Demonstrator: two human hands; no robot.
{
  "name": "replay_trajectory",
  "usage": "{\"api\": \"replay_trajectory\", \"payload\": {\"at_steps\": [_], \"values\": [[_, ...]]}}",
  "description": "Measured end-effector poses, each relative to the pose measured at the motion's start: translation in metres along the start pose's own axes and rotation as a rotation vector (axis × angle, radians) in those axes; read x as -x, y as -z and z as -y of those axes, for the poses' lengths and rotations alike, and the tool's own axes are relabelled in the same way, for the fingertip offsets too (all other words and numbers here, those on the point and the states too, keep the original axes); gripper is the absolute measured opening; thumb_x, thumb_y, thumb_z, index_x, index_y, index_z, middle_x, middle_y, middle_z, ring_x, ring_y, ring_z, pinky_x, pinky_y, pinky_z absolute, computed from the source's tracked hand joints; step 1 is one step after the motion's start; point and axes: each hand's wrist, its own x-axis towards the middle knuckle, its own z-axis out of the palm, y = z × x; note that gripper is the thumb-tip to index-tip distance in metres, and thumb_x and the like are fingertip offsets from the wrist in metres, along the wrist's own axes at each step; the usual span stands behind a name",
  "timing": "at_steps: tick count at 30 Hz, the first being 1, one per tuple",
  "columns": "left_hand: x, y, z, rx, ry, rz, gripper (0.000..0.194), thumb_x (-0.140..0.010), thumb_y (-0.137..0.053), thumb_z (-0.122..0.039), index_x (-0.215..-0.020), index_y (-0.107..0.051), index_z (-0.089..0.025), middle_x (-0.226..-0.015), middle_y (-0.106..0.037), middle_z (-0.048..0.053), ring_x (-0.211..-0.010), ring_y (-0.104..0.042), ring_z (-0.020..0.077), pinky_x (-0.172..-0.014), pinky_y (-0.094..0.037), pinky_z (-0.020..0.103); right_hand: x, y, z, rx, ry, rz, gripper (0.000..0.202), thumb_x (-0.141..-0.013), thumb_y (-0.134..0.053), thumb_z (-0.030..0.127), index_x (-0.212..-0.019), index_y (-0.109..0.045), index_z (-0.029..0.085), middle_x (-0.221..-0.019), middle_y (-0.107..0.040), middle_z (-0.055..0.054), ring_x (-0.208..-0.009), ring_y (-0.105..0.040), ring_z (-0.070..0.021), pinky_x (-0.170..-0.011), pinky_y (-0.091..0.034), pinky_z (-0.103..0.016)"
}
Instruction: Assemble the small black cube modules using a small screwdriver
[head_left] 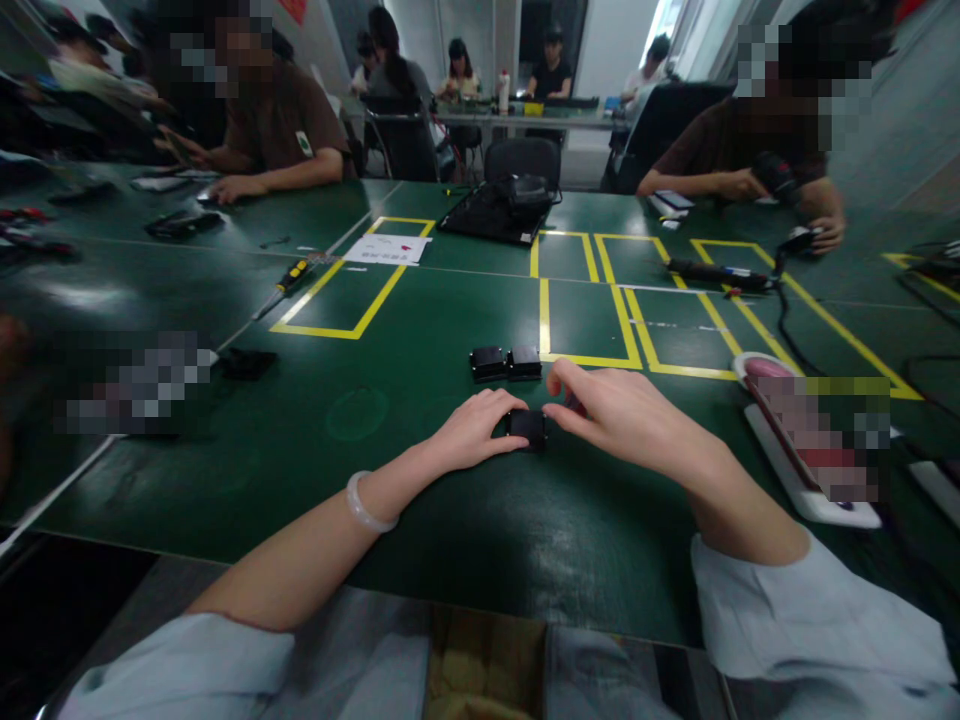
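Observation:
On the green table lies a small black block-shaped part, close in front of me. My left hand grips it from the left side, thumb at the near edge and fingers at the far edge. My right hand is at the block's right side, thumb and forefinger curled toward each other; whether anything small sits between them I cannot make out. Just beyond my hands a black block and a second similar black block stand side by side.
Yellow tape marks rectangles on the table. A screwdriver and a paper sheet lie left; a black flat panel lies beyond. A pink-and-white case is at right. Co-workers sit opposite, one holding a dark tool.

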Motion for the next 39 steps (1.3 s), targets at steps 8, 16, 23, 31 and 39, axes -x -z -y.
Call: {"api": "replay_trajectory", "payload": {"at_steps": [8,16,23,31,39], "values": [[0.0007,0.0006,-0.0004,0.016,0.001,-0.006,0.037,-0.09,-0.061,-0.047,-0.116,-0.056,-0.022,-0.111,-0.06,0.007,-0.1,-0.056,0.0248,-0.087,-0.046,0.038,-0.0008,-0.0006,-0.0045,0.012,-0.007,0.011,0.013,-0.092,-0.043,0.026,-0.101,-0.05,0.021,-0.077,-0.064,-0.002,-0.062,-0.054,-0.0158,-0.054,-0.024,-0.026],[0.0005,-0.0008,0.0009,0.002,0.003,-0.01,0.04,-0.09,-0.061,-0.047,-0.119,-0.055,-0.021,-0.111,-0.06,0.007,-0.099,-0.056,0.0249,-0.086,-0.046,0.038,0.0001,0.0001,-0.0001,0.027,-0.016,-0.008,0.016,-0.095,-0.043,0.034,-0.101,-0.049,0.021,-0.079,-0.065,-0.003,-0.066,-0.057,-0.0174,-0.054,-0.025,-0.026],[0.0007,0.0006,0.0002,0.009,0.006,0.0,0.039,-0.09,-0.06,-0.049,-0.118,-0.056,-0.022,-0.111,-0.06,0.007,-0.1,-0.056,0.025,-0.086,-0.045,0.037,-0.0002,-0.0008,-0.0046,0.021,-0.005,0.006,0.014,-0.093,-0.043,0.028,-0.104,-0.049,0.021,-0.079,-0.065,-0.002,-0.065,-0.057,-0.0169,-0.055,-0.025,-0.026],[0.0001,-0.0002,0.0001,-0.004,0.003,0.002,0.041,-0.09,-0.06,-0.049,-0.119,-0.055,-0.021,-0.112,-0.06,0.008,-0.1,-0.056,0.0252,-0.087,-0.045,0.038,-0.0004,-0.002,-0.0016,-0.013,-0.016,-0.017,0.017,-0.095,-0.044,0.036,-0.103,-0.048,0.022,-0.079,-0.064,-0.002,-0.068,-0.058,-0.0179,-0.055,-0.025,-0.026],[0.0008,-0.0011,0.0017,-0.009,0.0,-0.003,0.038,-0.09,-0.06,-0.049,-0.117,-0.056,-0.022,-0.111,-0.06,0.007,-0.1,-0.055,0.0246,-0.087,-0.045,0.037,0.0011,0.0002,-0.0027,-0.018,-0.003,0.006,0.012,-0.091,-0.045,0.024,-0.102,-0.049,0.022,-0.078,-0.063,-0.001,-0.065,-0.056,-0.016,-0.055,-0.025,-0.026]]}}
